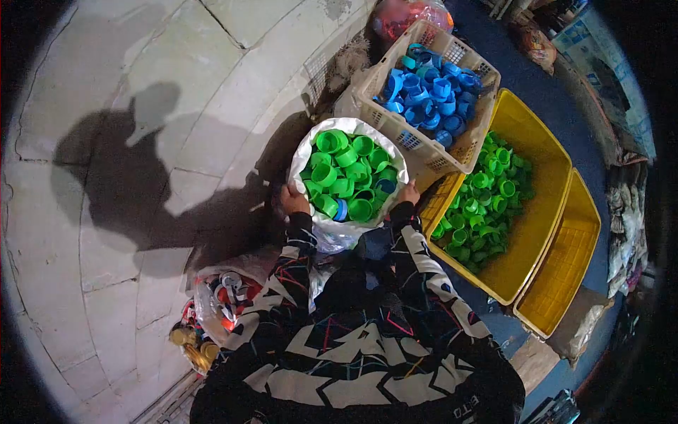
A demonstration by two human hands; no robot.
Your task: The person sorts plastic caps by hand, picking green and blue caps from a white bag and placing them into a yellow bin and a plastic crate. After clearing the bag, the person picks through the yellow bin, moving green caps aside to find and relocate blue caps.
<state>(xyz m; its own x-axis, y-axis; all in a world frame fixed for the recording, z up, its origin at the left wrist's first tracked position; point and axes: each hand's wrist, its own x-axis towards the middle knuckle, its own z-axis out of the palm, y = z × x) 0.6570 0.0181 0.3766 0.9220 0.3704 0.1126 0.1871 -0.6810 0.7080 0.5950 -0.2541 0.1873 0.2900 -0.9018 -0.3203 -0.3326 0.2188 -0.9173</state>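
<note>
A white sack (300, 152) stands upright in front of me, its mouth spread wide. Green plastic caps (344, 155) fill it to near the rim, with a blue one (340, 210) among them at the near edge and a darker blue one at the right. My left hand (295, 200) grips the sack's rim on the left. On the opposite side, my right hand (407, 193) is closed on the rim too, partly hidden by the sleeve and the sack. Neither hand touches the caps.
A cream crate (462, 159) of blue caps (431, 92) stands behind the sack. To the right, a yellow bin (540, 191) holds more green caps (487, 205), beside another yellow container (565, 261). Bags of mixed caps (229, 290) lie at lower left, by a pale wall (106, 233).
</note>
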